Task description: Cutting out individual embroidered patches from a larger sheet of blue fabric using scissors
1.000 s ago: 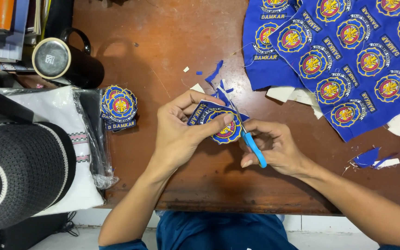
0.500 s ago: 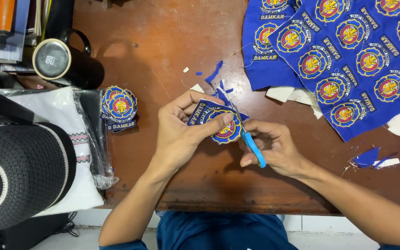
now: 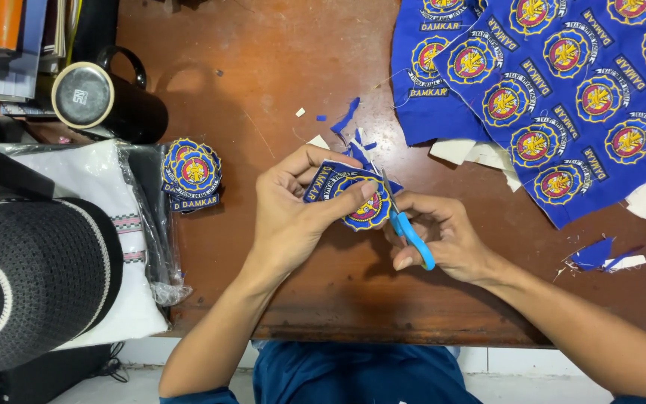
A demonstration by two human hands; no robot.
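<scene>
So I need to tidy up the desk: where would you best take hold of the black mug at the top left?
Probably by its handle. The black mug lies tilted with its mouth toward the books, and the loop sticks out on the far side, over bare wooden table. Come from that open side; fingers fit through the loop, clear of the clutter.
</scene>
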